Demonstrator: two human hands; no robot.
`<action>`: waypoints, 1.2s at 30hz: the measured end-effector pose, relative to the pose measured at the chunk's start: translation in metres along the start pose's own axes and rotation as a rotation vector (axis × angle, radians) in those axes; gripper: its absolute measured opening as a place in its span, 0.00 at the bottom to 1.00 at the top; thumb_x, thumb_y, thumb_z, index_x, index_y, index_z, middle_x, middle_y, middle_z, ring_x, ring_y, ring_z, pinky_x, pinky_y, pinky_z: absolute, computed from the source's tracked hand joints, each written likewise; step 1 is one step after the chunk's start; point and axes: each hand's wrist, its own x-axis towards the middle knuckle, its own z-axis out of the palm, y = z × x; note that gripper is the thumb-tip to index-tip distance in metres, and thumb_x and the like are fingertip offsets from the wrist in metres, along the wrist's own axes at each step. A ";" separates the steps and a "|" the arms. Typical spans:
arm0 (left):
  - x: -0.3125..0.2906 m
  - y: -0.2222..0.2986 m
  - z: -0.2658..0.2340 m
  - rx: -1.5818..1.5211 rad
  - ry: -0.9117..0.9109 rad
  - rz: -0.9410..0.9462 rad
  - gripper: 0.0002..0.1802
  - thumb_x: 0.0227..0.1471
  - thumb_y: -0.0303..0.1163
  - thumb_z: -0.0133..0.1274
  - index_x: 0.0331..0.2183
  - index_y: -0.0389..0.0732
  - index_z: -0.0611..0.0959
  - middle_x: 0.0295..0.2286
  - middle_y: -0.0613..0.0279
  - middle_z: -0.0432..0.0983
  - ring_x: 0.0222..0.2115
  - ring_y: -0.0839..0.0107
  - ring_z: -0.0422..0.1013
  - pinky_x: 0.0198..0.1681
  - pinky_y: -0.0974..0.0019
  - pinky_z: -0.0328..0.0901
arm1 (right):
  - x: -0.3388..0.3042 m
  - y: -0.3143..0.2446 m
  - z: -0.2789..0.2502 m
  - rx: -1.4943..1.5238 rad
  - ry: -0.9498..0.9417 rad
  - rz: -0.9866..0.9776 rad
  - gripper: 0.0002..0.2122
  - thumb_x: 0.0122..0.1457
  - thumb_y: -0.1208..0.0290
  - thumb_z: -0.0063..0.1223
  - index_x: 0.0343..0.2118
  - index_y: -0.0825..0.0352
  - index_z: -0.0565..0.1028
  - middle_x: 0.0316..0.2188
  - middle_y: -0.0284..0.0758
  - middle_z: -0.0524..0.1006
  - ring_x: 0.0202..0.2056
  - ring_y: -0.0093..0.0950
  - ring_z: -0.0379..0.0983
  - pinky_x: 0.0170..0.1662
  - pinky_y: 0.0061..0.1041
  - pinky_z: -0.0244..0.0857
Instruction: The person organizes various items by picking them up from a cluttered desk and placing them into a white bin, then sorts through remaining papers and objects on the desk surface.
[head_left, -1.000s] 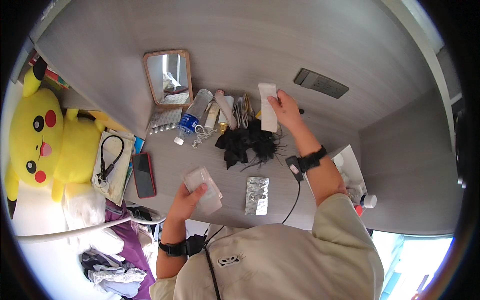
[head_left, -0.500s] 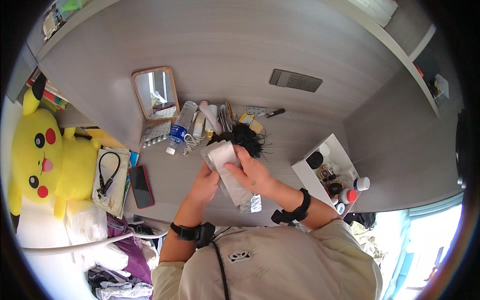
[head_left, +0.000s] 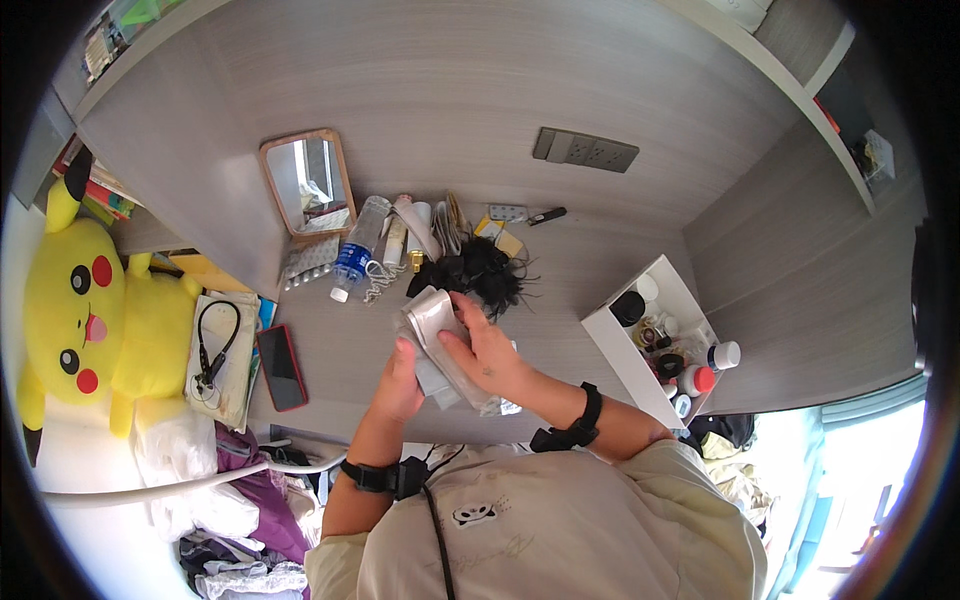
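In front of my chest, over the desk's near edge, a folded strip of whitish, glossy plastic packaging (head_left: 432, 318) is between my hands. My right hand (head_left: 492, 355) grips it from the right, thumb on its front. On the other side my left hand (head_left: 400, 382) holds its left edge with the thumb up; the other fingers are mostly hidden. A crinkled, shiny lower end shows beneath my right hand. Just beyond the packaging lies a tangle of black hair-like strands (head_left: 490, 275).
A water bottle (head_left: 358, 250), tubes and a framed mirror (head_left: 308, 185) stand at the back left. A phone (head_left: 282, 368) and a yellow plush toy (head_left: 80, 310) are farther left. At right sits a white open box (head_left: 630, 362) of jars and bottles.
The packaging has turned slightly, and its layers have spread apart at the lower left. My left hand has shifted a little left and down, its thumb straighter. My right hand has moved slightly left.
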 end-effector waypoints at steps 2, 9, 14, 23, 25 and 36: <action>-0.003 -0.007 -0.009 0.287 0.046 0.155 0.32 0.56 0.39 0.50 0.57 0.38 0.60 0.52 0.58 0.63 0.52 0.68 0.62 0.54 0.64 0.58 | 0.001 -0.006 0.005 -0.066 -0.124 0.084 0.29 0.58 0.65 0.47 0.58 0.73 0.52 0.45 0.60 0.68 0.43 0.52 0.69 0.46 0.41 0.63; -0.005 -0.006 -0.013 0.381 0.374 0.149 0.26 0.53 0.35 0.55 0.51 0.37 0.67 0.43 0.62 0.71 0.44 0.72 0.68 0.47 0.69 0.64 | -0.008 -0.001 0.027 -0.079 -0.219 0.067 0.24 0.62 0.69 0.40 0.59 0.72 0.54 0.49 0.55 0.67 0.48 0.49 0.67 0.50 0.33 0.62; -0.018 -0.003 -0.031 0.427 0.509 0.176 0.24 0.53 0.36 0.55 0.49 0.36 0.70 0.39 0.63 0.72 0.38 0.74 0.70 0.40 0.70 0.66 | 0.047 0.037 0.009 0.056 -0.229 -0.061 0.18 0.60 0.68 0.44 0.51 0.71 0.64 0.43 0.50 0.72 0.43 0.43 0.72 0.45 0.33 0.65; -0.069 0.012 -0.037 0.455 0.636 0.219 0.27 0.52 0.38 0.57 0.49 0.35 0.69 0.40 0.62 0.73 0.39 0.72 0.70 0.44 0.68 0.65 | 0.193 0.138 -0.022 -0.628 0.042 0.210 0.27 0.53 0.57 0.52 0.49 0.75 0.66 0.47 0.53 0.70 0.48 0.47 0.68 0.51 0.38 0.62; -0.082 0.011 -0.040 0.436 0.660 0.229 0.26 0.52 0.38 0.57 0.49 0.36 0.69 0.40 0.62 0.73 0.39 0.72 0.69 0.44 0.68 0.65 | 0.213 0.131 -0.010 -0.629 -0.005 0.345 0.30 0.52 0.54 0.52 0.50 0.75 0.65 0.47 0.55 0.70 0.49 0.47 0.67 0.52 0.38 0.62; -0.099 0.014 -0.035 0.433 0.669 0.146 0.23 0.52 0.36 0.56 0.47 0.35 0.72 0.39 0.63 0.73 0.40 0.72 0.69 0.44 0.68 0.64 | 0.236 0.154 0.003 -0.794 -0.009 0.474 0.36 0.50 0.66 0.55 0.58 0.73 0.50 0.47 0.54 0.68 0.47 0.45 0.69 0.48 0.36 0.66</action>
